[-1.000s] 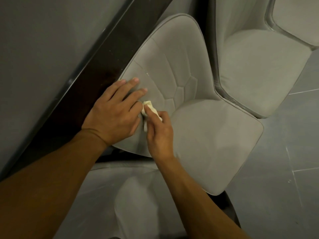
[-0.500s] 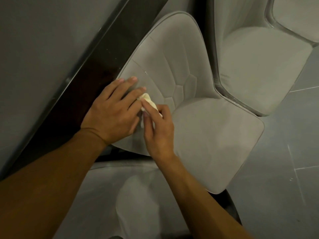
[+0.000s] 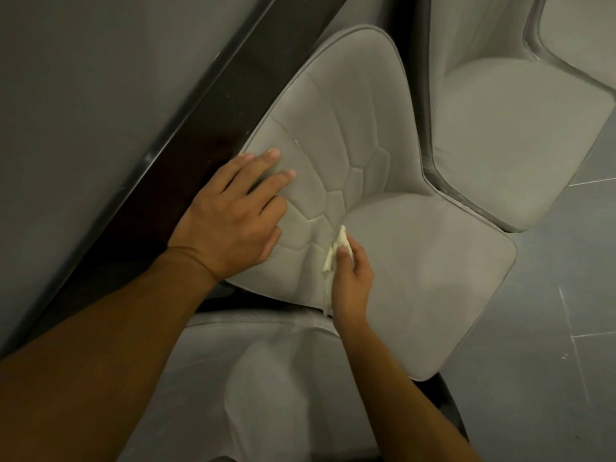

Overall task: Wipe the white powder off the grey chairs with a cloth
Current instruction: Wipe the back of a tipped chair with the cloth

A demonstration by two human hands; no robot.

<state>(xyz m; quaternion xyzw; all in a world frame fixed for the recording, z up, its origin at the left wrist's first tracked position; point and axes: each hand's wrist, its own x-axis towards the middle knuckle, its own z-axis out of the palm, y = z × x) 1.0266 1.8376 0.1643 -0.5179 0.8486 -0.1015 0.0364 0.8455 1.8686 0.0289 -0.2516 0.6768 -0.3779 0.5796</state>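
Two hands on one grey chair (image 3: 433,278): right hand (image 3: 351,281) has fingers curled round a crumpled pale cloth (image 3: 336,251), pinching it, cloth tip pressed at the crease where backrest meets seat. The left hand (image 3: 230,215) lies flat, fingers straight and slightly spread, pressing the quilted backrest near its left edge, holding nothing. A white speck (image 3: 295,141) sits on the stitching just above the left fingertips. Dark table edge (image 3: 200,128) runs behind the backrest. A second grey chair (image 3: 516,128) stands just beside at upper right, a third chair (image 3: 266,378) under the forearms, tiled floor (image 3: 566,295) at right.
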